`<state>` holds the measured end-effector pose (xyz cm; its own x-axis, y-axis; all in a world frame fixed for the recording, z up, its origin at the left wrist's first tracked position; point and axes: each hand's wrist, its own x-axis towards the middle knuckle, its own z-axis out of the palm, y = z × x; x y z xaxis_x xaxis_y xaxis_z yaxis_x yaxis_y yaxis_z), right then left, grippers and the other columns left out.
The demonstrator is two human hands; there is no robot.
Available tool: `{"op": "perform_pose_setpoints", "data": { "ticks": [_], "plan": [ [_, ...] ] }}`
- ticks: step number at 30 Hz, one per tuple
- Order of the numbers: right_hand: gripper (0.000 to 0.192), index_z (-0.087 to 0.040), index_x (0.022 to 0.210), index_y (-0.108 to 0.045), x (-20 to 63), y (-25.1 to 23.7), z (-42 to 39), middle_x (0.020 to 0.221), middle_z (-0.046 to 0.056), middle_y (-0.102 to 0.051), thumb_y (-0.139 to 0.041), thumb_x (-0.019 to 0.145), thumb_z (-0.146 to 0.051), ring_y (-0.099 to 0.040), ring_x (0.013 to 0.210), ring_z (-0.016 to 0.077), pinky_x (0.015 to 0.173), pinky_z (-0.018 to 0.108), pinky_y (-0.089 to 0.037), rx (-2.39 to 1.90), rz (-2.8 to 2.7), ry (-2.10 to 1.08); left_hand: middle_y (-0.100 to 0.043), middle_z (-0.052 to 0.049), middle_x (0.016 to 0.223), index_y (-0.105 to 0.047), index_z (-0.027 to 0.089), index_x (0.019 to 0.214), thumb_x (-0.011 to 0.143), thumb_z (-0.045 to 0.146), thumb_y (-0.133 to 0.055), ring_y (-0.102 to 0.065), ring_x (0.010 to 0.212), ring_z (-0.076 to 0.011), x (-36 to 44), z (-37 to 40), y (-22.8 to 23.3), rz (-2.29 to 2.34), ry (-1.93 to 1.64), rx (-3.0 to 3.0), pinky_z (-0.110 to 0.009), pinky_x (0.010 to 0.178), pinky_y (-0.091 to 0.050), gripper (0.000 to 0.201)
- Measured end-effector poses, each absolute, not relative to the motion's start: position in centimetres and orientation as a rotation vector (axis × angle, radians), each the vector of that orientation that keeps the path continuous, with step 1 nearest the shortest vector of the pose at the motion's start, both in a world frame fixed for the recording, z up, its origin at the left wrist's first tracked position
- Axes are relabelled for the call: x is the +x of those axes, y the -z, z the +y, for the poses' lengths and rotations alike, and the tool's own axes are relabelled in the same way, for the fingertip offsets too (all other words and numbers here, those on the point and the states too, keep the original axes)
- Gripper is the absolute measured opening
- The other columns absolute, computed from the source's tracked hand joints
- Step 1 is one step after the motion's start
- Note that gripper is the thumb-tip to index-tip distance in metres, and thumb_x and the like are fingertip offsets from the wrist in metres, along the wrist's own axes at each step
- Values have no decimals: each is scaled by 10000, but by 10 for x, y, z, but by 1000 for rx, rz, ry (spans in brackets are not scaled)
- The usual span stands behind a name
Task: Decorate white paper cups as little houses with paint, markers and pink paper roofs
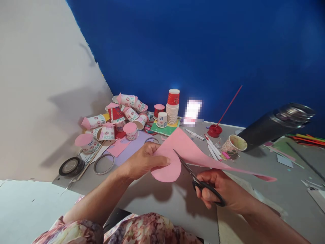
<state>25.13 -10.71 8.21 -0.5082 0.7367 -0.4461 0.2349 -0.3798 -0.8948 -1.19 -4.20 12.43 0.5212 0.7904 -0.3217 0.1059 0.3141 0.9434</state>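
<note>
Pink paper (166, 171) is pinched in my left hand (147, 159), thumb on top, above the near part of the table. Its lower part is cut to a rounded edge, while a long strip trails off to the right over my other hand. My right hand (213, 189) has its fingers through the black handles of a pair of scissors (189, 169). The blades lie at the cut in the paper, pointing up and left. Fingers of my left hand under the sheet are hidden.
Decorated paper cups with pink tops (130, 130) are heaped at the left. A cup stack (172, 110) stands behind. Rightward are markers (213, 149), a paper cup (233, 144) and a leaning dark flask (269, 128). Tape rolls (71, 166) lie near the left edge.
</note>
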Motion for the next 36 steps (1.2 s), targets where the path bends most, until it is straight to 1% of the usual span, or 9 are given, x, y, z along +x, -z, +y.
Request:
{"op": "perform_pose_setpoints", "data": {
  "ticks": [4, 9, 12, 17, 22, 25, 30, 32, 36],
  "plan": [
    [418, -185, 671, -581, 252, -81, -107, 589, -9, -640, -804, 656, -537, -463, 519, 90, 547, 251, -256, -1293, -1425, -1987, -703, -69, 678, -785, 94, 769, 649, 377, -805, -575, 574, -146, -14, -40, -125, 949, -520, 1197, -243, 527, -383, 308],
    [344, -184, 689, -591, 254, -80, -106, 568, -23, -619, -774, 671, -475, -442, 510, 81, 542, 246, -249, -1301, -1416, -2003, -669, -49, 630, -789, 93, 749, 647, 371, -812, -548, 562, -134, -16, -36, -124, 925, -512, 1221, -235, 522, -390, 297],
    [323, -183, 697, -595, 255, -77, -106, 570, -24, -616, -760, 669, -459, -455, 515, 82, 546, 243, -267, -1311, -1425, -1995, -654, -36, 616, -790, 94, 747, 651, 364, -814, -529, 555, -121, -16, -35, -124, 903, -505, 1225, -220, 510, -385, 287],
    [248, -184, 724, -620, 257, -76, -107, 620, -32, -616, -756, 640, -375, -494, 526, 83, 544, 238, -306, -1340, -1369, -2002, -638, -19, 610, -776, 103, 702, 647, 332, -807, -518, 552, -104, -15, -33, -124, 847, -468, 1216, -200, 499, -376, 238],
    [294, -191, 727, -601, 257, -81, -108, 671, -32, -605, -765, 630, -416, -511, 512, 82, 547, 249, -334, -1288, -1379, -2013, -635, -21, 627, -788, 97, 767, 650, 326, -794, -525, 567, -115, -17, -30, -126, 844, -389, 1243, -207, 497, -374, 257],
    [294, -190, 734, -599, 256, -84, -108, 675, -29, -608, -756, 631, -416, -516, 519, 86, 558, 252, -344, -1290, -1390, -2016, -560, 6, 579, -746, 105, 690, 663, 312, -782, -452, 533, -92, -17, -29, -127, 835, -370, 1290, -201, 469, -308, 212],
    [224, -189, 710, -589, 254, -86, -108, 661, -35, -601, -727, 593, -321, -516, 529, 84, 566, 247, -352, -1332, -1366, -2019, -459, 38, 528, -656, 122, 580, 661, 291, -767, -372, 500, -67, -13, -28, -129, 838, -343, 1330, -207, 458, -234, 218],
    [234, -188, 720, -594, 255, -85, -108, 655, -34, -594, -735, 612, -341, -513, 523, 84, 558, 250, -348, -1331, -1360, -2012, -454, 42, 522, -659, 126, 580, 661, 286, -761, -360, 495, -63, -12, -28, -130, 835, -328, 1332, -209, 459, -224, 206],
    [348, -176, 741, -623, 258, -80, -111, 673, -20, -595, -797, 631, -457, -521, 517, 86, 546, 256, -337, -1311, -1341, -2014, -473, 38, 530, -733, 116, 659, 665, 289, -753, -364, 498, -69, -14, -27, -130, 824, -290, 1345, -211, 456, -215, 174]
  ]
}}
